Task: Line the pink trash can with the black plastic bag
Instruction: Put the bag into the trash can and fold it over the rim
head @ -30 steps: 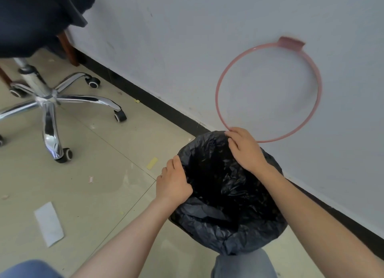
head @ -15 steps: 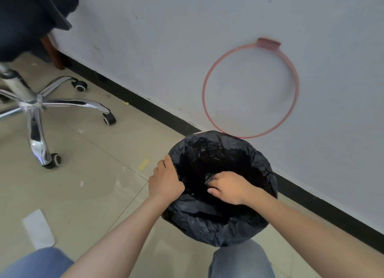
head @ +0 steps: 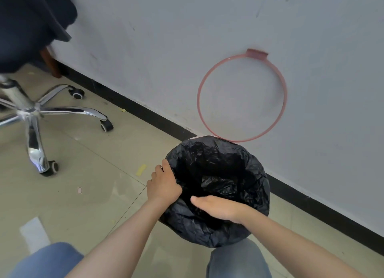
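The black plastic bag (head: 220, 169) is spread over the mouth of a can on the floor against the wall, its edge folded down over the outside; the can's pink body is hidden under it. My left hand (head: 163, 185) grips the bag's folded edge at the left rim. My right hand (head: 218, 208) lies flat on the near rim, fingers together, pressing the plastic; whether it pinches the bag is unclear. The can's pink ring (head: 242, 97), with a small tab on top, leans upright against the white wall just behind the can.
An office chair with a chrome star base (head: 35, 113) and castors stands at the left. A white paper scrap (head: 34, 233) and small yellow bits (head: 141, 169) lie on the beige tile floor. My knees in jeans (head: 236, 261) are just below the can.
My right hand has moved from the far rim, across the bag's opening, to the near rim. My left hand stayed on the left rim. The bag's mouth now lies wider and rounder.
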{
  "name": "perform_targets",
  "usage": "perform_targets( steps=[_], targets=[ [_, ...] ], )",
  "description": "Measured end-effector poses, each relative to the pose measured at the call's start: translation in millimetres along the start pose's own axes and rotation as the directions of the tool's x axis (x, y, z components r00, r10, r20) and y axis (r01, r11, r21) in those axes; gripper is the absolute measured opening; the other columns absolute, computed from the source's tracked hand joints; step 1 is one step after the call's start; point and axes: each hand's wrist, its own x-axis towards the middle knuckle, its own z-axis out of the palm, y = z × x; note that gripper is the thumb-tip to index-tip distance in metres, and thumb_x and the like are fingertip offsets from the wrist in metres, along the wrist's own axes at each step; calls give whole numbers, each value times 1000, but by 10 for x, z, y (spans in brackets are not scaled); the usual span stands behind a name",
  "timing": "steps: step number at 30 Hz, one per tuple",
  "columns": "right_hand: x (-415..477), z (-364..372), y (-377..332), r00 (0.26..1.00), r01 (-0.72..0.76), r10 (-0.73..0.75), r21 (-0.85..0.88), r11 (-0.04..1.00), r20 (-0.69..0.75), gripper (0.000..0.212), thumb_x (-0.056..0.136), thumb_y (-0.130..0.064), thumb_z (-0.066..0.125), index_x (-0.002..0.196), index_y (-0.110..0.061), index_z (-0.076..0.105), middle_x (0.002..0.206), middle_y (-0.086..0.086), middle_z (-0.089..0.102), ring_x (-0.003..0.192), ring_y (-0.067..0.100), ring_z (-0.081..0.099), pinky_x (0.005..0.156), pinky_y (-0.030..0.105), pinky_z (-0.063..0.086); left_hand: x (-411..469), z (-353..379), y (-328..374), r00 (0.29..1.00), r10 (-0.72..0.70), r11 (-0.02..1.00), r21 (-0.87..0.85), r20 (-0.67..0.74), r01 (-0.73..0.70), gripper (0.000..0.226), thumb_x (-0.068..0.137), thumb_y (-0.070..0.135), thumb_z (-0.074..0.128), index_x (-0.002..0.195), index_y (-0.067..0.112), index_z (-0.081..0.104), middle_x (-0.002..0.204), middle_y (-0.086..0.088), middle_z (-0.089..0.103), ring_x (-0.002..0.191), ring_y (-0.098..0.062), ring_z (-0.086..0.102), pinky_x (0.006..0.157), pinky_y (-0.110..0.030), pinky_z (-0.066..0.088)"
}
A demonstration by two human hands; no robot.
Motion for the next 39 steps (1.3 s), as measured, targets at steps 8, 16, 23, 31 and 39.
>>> perform_targets(
  steps=[8, 16, 23, 31, 39],
  targets=[
    [-299, -1076, -242, 432, 229, -232, -143, 963, -872, 19, 87, -7, 53, 100, 3, 62, 114, 23, 62, 109, 34, 54, 89, 27, 33, 0, 2, -1, 1000, 7, 1000, 5, -8, -7, 71, 77, 15, 53, 135, 11, 13, 130, -18, 38, 113, -35, 43, 89, -44, 42],
    [-256, -2337, 0, 375, 542, 375, 528, 654, -848, 47, 85, -14, 52, 129, -6, 37, 118, 8, 43, 101, 22, 45, 88, 33, 36, 20, 22, -14, 1000, 8, 1000, 5, -21, -8, 73, 77, 16, 54, 137, 12, 11, 132, -18, 37, 115, -35, 42, 91, -44, 41],
    [-353, -2076, 10, 345, 646, 242, 417, 640, -907, 6, 87, -27, 52, 84, -22, 51, 73, -1, 57, 68, 10, 54, 79, 33, 35, 29, 41, -16, 1000, 1, 1000, -7, -23, -1, 71, 77, 15, 54, 136, 12, 14, 129, -17, 39, 113, -35, 43, 89, -43, 42],
    [-1044, -1000, 238, 409, 519, -112, 130, 845, -905, 60, 96, -43, 11, 78, -24, 65, 72, -7, 71, 87, 14, 62, 92, 23, 37, 65, -6, -36, 999, -9, 969, -247, 46, 20, 57, 86, 28, 44, 137, 12, 24, 134, -16, 42, 120, -35, 43, 100, -47, 38],
    [-948, 589, 540, 698, -91, -473, -723, 685, -537, 52, 74, -49, 66, 120, -27, 57, 124, -3, 60, 120, 18, 54, 102, 36, 42, -6, -266, -190, 968, 27, 502, -841, 248, 201, 52, 95, 45, 11, 114, 21, 52, 119, 2, 50, 111, -20, 44, 97, -37, 30]
  ],
)
